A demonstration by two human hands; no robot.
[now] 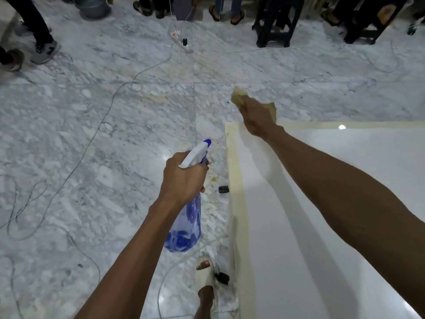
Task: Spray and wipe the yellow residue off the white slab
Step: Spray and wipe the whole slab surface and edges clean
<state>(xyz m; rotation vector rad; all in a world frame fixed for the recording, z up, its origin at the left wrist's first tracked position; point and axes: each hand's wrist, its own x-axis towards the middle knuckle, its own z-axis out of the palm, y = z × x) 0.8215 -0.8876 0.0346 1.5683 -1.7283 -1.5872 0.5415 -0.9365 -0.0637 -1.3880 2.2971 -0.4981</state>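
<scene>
The left hand [184, 178] has its fingers clamped round the neck of the bottle [187, 217], which hangs over the floor [92, 134] just beside the slab [322, 203]. The right hand [257, 118] clutches a stained cloth [239, 97] at the slab's far corner; it looks lifted, though blur hides contact. Yellow residue [236, 180] lines the left edge. A dirty cloth could smear it back, and the nozzle, aimed off the slab, would wet the floor.
</scene>
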